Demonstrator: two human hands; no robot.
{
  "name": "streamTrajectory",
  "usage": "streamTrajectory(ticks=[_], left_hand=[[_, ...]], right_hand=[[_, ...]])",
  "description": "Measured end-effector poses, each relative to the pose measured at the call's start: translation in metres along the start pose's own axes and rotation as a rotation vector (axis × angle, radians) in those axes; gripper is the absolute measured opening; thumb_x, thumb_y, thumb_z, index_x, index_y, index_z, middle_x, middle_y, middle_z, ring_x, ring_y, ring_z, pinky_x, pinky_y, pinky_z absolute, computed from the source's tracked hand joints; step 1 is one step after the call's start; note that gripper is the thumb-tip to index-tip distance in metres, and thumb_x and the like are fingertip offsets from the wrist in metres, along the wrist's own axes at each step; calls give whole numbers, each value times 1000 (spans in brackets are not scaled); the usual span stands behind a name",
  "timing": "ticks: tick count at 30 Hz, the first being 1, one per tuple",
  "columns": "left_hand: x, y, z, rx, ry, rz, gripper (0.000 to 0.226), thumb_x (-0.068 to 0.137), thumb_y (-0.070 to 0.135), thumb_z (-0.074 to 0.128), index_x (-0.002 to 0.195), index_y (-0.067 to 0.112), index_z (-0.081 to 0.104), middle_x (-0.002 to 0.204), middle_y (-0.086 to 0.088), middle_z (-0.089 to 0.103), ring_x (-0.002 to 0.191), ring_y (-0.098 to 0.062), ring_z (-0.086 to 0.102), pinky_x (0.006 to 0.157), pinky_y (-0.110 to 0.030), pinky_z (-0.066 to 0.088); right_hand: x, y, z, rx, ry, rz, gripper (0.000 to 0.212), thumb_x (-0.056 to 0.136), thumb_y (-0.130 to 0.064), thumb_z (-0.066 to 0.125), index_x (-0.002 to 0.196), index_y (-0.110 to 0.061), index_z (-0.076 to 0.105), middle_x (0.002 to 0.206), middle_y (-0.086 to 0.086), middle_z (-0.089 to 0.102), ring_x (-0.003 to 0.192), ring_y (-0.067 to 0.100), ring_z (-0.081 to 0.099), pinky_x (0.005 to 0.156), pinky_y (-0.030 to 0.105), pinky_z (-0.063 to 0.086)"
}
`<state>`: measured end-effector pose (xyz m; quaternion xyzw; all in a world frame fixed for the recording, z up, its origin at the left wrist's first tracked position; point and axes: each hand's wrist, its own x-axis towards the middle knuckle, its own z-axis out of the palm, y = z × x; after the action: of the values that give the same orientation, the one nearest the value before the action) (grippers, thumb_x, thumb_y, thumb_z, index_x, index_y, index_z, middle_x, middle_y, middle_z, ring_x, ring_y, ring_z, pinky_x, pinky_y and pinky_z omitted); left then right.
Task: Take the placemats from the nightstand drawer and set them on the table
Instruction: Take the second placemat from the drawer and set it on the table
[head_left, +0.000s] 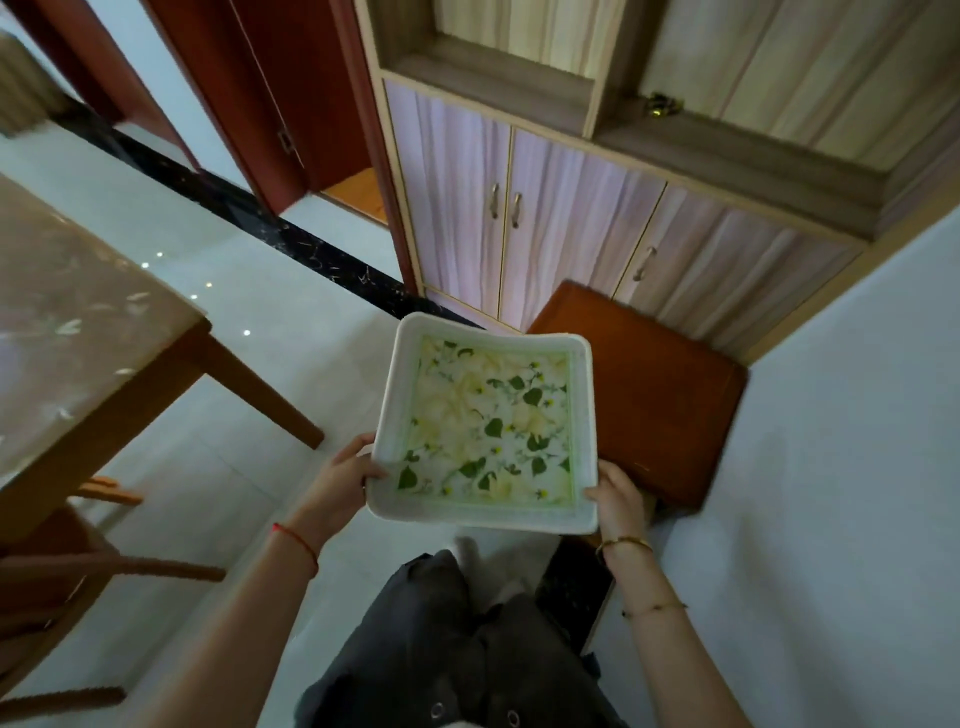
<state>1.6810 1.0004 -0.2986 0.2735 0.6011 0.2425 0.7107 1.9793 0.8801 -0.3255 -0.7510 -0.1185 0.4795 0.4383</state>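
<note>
I hold the placemats (488, 426), a square white-edged stack with a green leaf and yellow flower print, flat in the air in front of me. My left hand (345, 480) grips their near left corner and my right hand (621, 499) grips their near right corner. The reddish-brown nightstand (660, 389) stands just behind and to the right of the placemats, against the wall; its drawer is hidden from view. The table (78, 332), with a glossy patterned top and wooden legs, is at the left.
A tall cabinet (545, 228) with pale striped doors stands behind the nightstand. A wooden chair (62, 582) sits under the table at lower left. A dark red door frame (270, 114) opens at the top left. Pale tiled floor (270, 322) lies between table and nightstand.
</note>
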Motion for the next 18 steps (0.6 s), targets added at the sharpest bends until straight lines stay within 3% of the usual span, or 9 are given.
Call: streamTrajectory(ticks=[2, 8, 11, 18], left_hand=[[-10, 9, -6, -52, 15, 66, 43, 86, -19, 45, 120, 6, 56, 108, -22, 65, 93, -37, 67, 64, -37, 64], [-30, 27, -39, -142, 76, 188, 39, 88, -17, 43, 114, 8, 59, 113, -20, 65, 102, -38, 65, 72, -39, 64], [-27, 34, -66, -180, 110, 211, 40, 89, -15, 44, 116, 11, 60, 121, -22, 63, 111, -42, 63, 83, -48, 59], [0, 58, -143, -318, 231, 235, 42, 86, -14, 46, 117, 9, 61, 117, -22, 69, 103, -41, 69, 72, -44, 63]], right_hand=[[-1, -14, 8, 25, -55, -49, 38, 82, 6, 50, 106, -20, 64, 102, 3, 70, 92, 24, 66, 82, 41, 55], [3, -53, 47, -7, -154, -160, 44, 80, 7, 53, 95, -33, 66, 87, -7, 76, 79, 11, 73, 65, 30, 58], [8, -70, 77, -35, -219, -182, 46, 78, 7, 52, 90, -34, 67, 88, -6, 77, 82, 11, 73, 68, 32, 58], [30, -109, 182, -64, -360, -195, 48, 79, 12, 50, 89, -31, 68, 88, -5, 77, 80, 10, 74, 61, 26, 58]])
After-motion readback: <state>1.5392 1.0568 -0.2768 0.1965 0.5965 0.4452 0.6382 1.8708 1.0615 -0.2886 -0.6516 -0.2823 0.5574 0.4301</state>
